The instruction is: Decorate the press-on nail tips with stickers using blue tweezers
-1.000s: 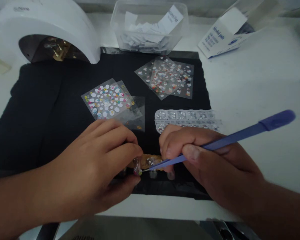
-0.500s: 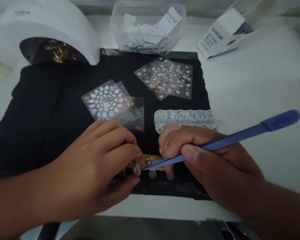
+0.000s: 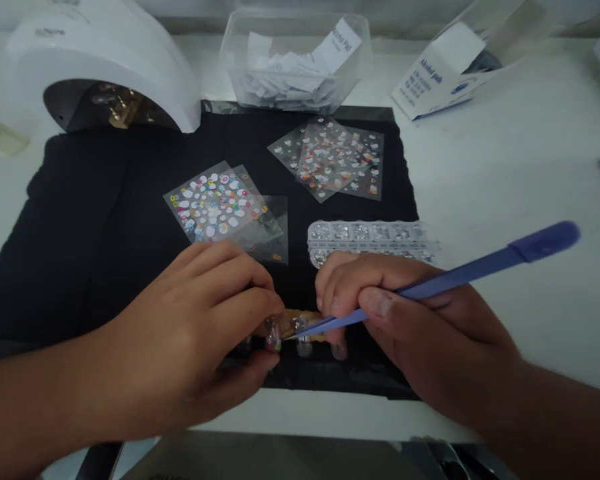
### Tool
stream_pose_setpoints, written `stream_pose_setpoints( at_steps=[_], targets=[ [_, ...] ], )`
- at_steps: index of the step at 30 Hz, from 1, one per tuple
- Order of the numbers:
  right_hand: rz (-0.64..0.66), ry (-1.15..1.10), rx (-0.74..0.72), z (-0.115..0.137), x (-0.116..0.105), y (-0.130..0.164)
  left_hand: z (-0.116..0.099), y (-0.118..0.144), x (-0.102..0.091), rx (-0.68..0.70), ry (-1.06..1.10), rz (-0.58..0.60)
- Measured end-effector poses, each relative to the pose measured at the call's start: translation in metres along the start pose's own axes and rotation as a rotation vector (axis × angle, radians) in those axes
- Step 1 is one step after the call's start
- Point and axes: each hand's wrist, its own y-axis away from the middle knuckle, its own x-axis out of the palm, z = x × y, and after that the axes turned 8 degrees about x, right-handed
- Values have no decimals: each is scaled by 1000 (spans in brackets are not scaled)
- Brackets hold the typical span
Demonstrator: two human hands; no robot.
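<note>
A white table (image 3: 480, 180) bears a wrinkled black cloth (image 3: 75, 220), and at its far left corner stands a white arched lamp (image 3: 125, 53) with a small golden object (image 3: 125, 113) in its opening. The left hand (image 3: 210, 320) closes about the left end of a brown strip, forefinger above and thumb below. The right hand (image 3: 415, 313) pinches a slim tool between thumb and bent fingers. At the far edge of the cloth sits a clear tub (image 3: 233, 77) of white packets (image 3: 290, 73); right of it, an alcohol pads box (image 3: 430, 80) stands open. Two overlapping groups of sticker sheets lie on the cloth — colourful sheets (image 3: 215, 207) just beyond the left hand, red-and-white sheets (image 3: 335, 160) farther off. The blue tool (image 3: 460, 277) slants down leftward, past a clear case (image 3: 375, 232) of glittering bits. The brown strip (image 3: 293, 313), partly hidden under the fingers, carries clear nail tips (image 3: 304, 345) along its near edge. The tool's fine point is beside the decorated nail tip (image 3: 273, 337) — whether they touch, I cannot tell.
</note>
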Motion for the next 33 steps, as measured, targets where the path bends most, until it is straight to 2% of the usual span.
stream_pose_setpoints(
  at_steps=[16, 21, 33],
  targets=[
    [-7, -7, 4, 0, 3, -1, -1, 1, 0, -8, 2, 2],
    [-4, -26, 58, -1, 3, -1, -1, 1, 0, -13, 16, -6],
    [35, 1, 28, 1, 3, 0, -3, 1, 1, -18, 23, -20]
  ],
)
